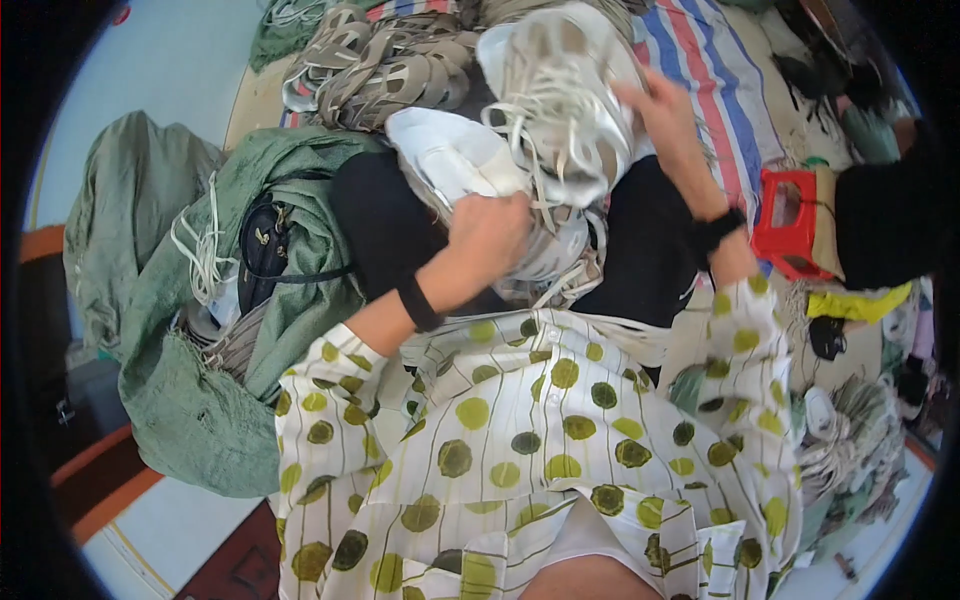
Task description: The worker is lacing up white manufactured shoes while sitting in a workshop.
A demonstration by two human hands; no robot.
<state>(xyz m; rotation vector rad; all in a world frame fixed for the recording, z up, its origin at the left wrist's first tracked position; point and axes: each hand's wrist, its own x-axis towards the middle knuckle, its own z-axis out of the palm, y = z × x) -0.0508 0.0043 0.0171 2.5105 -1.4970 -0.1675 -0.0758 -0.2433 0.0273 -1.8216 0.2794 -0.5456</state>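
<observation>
My right hand (668, 122) grips the right edge of a beige-and-white shoe upper (578, 75), which is raised above my lap. White laces are strung loosely across its front and hang down in loops. My left hand (487, 235) is closed, its fingers bunched at the edge of a second shoe upper (450, 150) with its white lining showing. What exactly those fingertips pinch is hidden. More beige-and-white uppers (560, 250) lie between my knees, below both hands.
A pile of beige shoe uppers (385, 75) lies beyond my knees, near a striped sheet (735, 90). On the left, a green sack (200, 420) holds more uppers and a black bag (262, 245). A red plastic stool (785, 225) stands right, above another heap (850, 440).
</observation>
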